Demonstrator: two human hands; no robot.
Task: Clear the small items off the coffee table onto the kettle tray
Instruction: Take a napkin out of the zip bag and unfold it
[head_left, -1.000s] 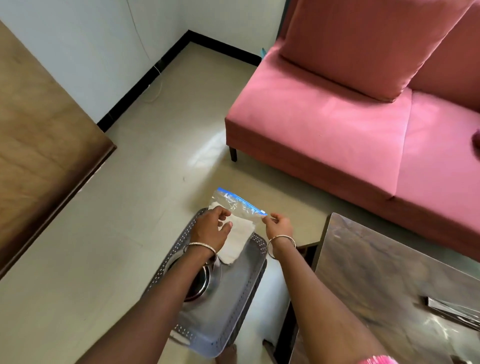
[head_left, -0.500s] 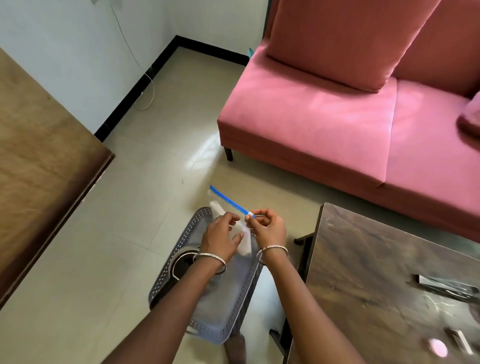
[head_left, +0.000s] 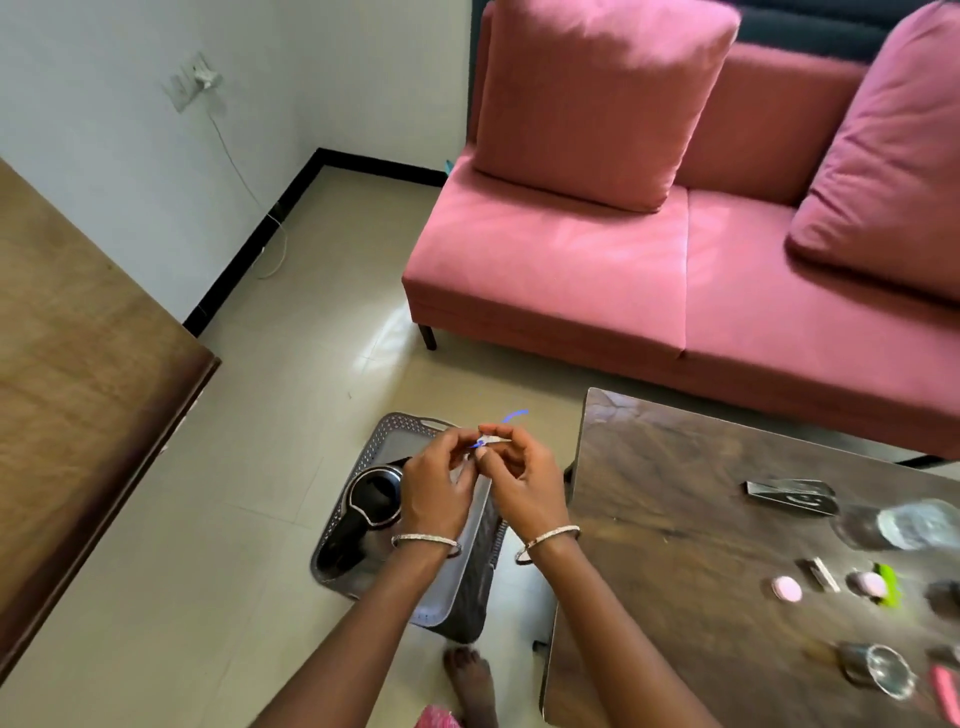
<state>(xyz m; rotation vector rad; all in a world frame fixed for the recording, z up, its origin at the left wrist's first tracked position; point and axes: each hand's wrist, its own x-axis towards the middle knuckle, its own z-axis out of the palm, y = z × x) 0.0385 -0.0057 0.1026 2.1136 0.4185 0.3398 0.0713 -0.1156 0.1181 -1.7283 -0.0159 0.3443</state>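
— What are the two hands doing?
— The left hand (head_left: 439, 480) and the right hand (head_left: 522, 480) are close together above the tray (head_left: 400, 431), fingertips pinched on a small clear bag (head_left: 491, 441) with a blue strip along its top. The bag is bunched up between them, so its shape is hard to read. Each wrist wears one thin bangle, two in all.

— And the tray, where is it?
— It sits on the floor just left of the coffee table. It is one grey tray with a perforated rim, and one black kettle (head_left: 371, 506) stands in its left part. A bare foot (head_left: 470, 680) shows on the floor below the tray.

— What is left on the tabletop (head_left: 675, 519)?
— Several small things along its right side. Two round pink items: one pink disc (head_left: 786, 590) and another pink round piece (head_left: 866, 583) beside a single green object (head_left: 887, 584). Between the two pink pieces lies one small silver packet (head_left: 822, 573). Further back there is one flat dark packet (head_left: 789, 496) and one blurred clear container (head_left: 904, 525). Near the front edge stands one glass jar (head_left: 878, 670), with a pink item (head_left: 946, 693) cut off at the frame's edge.

— Anything else around?
— One pink sofa (head_left: 571, 270) with two cushions behind the table, and one wooden surface (head_left: 78, 374) at the left.
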